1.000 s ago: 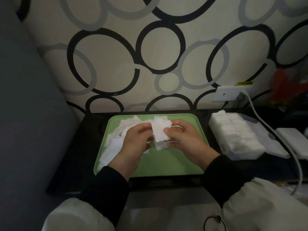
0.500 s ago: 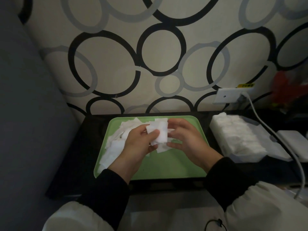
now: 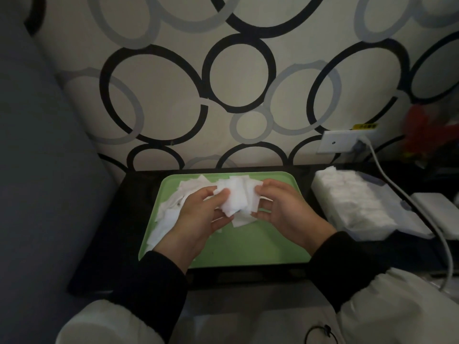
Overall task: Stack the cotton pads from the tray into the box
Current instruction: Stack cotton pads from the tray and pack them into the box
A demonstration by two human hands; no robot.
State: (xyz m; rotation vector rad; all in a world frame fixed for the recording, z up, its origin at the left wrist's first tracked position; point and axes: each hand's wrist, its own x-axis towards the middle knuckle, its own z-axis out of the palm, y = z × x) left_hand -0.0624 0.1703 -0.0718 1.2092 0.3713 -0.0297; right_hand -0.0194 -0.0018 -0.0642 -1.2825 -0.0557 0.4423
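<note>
Pads (image 3: 234, 201) are held as a small bunch between both hands, above the far half of the tray (image 3: 248, 247). The bunch is pinched at its left edge by the left hand (image 3: 198, 219), with the thumb laid on top and the fingers curled beneath. At its right edge it is gripped by the right hand (image 3: 285, 209), with thumb and fingertips closed on the sheets. The sheets in the bunch are fanned out and not squared up. More loose pads (image 3: 171, 214) are seen on the tray to the left of the left hand and beyond it, overlapping in a heap along the tray's left side. A few more are seen directly under the held bunch. The green floor of the tray is seen beneath both wrists. The box (image 3: 352, 207) is set to the right of the right hand, apart from the tray, on the same dark counter (image 3: 109, 232). A white mass of pads is seen in it, though separate layers cannot be made out. A white cable (image 3: 407, 202) is run past the box's right side from a wall socket (image 3: 340, 142) beyond the right hand. Both forearms are covered by black sleeves (image 3: 154, 281).
</note>
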